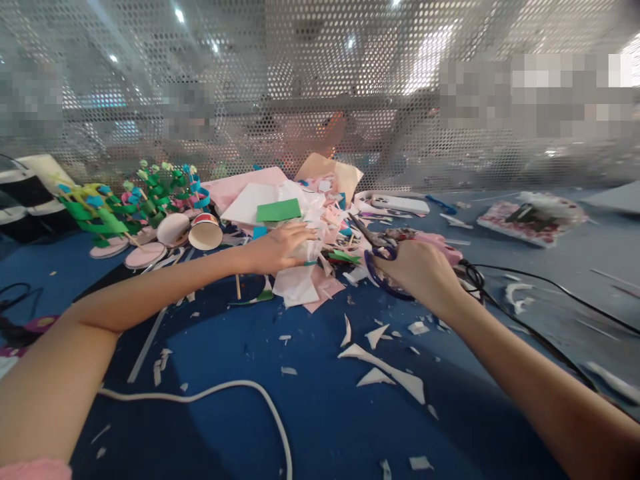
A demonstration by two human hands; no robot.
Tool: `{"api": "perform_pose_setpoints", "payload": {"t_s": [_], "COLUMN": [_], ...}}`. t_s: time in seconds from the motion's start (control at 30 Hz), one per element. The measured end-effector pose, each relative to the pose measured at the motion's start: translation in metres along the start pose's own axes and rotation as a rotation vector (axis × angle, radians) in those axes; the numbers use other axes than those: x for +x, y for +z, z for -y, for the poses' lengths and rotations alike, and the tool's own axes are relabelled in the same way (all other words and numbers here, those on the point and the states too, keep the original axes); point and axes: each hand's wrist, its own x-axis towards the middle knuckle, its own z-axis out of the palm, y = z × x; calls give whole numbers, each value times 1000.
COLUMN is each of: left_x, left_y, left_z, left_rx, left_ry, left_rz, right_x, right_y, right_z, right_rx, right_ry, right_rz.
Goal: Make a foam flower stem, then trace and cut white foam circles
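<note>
My right hand (420, 267) is closed around the dark blue handles of a pair of scissors (373, 270), whose blades point up and left toward a heap of scraps. My left hand (287, 247) reaches into the heap of paper scraps (330, 223) with its fingers stretched out over them. Just beyond those fingers lies a green paper rectangle (278, 211) on white sheets. Below the left hand, pieces of thin white and pink paper (297, 287) rest on the table. What its fingertips touch is partly hidden.
Paper plants on round bases (145, 255) and a paper cup (205, 232) stand at left. White offcuts (385, 367) and a white cable (225, 385) lie in front. A phone (400, 204), pink tool (440, 245) and black cords (530, 277) lie right. A perforated metal screen (300, 73) rises behind.
</note>
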Motion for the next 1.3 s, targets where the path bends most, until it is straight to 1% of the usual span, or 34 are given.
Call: {"api": "perform_pose_setpoints", "payload": {"t_s": [0.07, 0.1, 0.17, 0.23, 0.3, 0.37, 0.4, 0.47, 0.53, 0.63, 0.73, 0.8, 0.87, 0.9, 0.97, 1.03, 1.1, 1.2, 1.23, 1.3], "left_x": [0, 0, 0, 0, 0, -1, -1, -1, -2, -3, -4, -4, -4, -4, -4, -3, -3, -2, -2, -2], "left_y": [-1, -2, -2, -2, 0, 1, 2, 2, 2, -1, -3, -5, -5, -6, -6, -7, -6, -4, -3, -1], "left_z": [-1, -1, -2, -4, -5, -7, -7, -8, -9, -11, -14, -15, -17, -18, -21, -24, -28, -35, -37, -40], "left_rx": [-1, -4, -10, -11, -6, 3, 6, 6, -5, -30, -92, -188, -320, -392, -546, -728, -931, -1160, -1192, -1213], "left_ry": [-53, -76, -116, -140, -135, -115, -107, -104, -113, -130, -146, -162, -177, -181, -180, -173, -173, -216, -243, -298], "left_rz": [-24, -35, -56, -78, -105, -138, -155, -183, -205, -240, -291, -320, -339, -342, -332, -301, -224, -63, -32, -22], "right_x": [0, 0, -2, -5, -9, -13, -15, -18, -19, -14, -6, -5, -6, -7, -11, -15, -19, -23, -24, -26], "right_y": [1, 2, 2, 3, 3, 2, 3, 5, 10, 19, 22, 20, 15, 12, 7, 4, 4, 7, 7, 8], "right_z": [1, 1, 1, 2, 4, 7, 9, 13, 16, 17, 15, 14, 16, 17, 22, 29, 35, 42, 44, 45], "right_rx": [-42, -47, -32, -18, 18, 97, 134, 152, 109, 107, 287, 477, 730, 890, 1251, 1567, 1748, 1838, 1847, 1844], "right_ry": [7, 16, 24, -10, -124, -306, -403, -550, -605, -584, -552, -447, -298, -233, -161, -139, -120, -77, -71, -86], "right_rz": [15, 2, -69, -183, -295, -367, -371, -318, -235, -173, -174, -184, -174, -161, -103, -6, 110, 222, 243, 274]}}
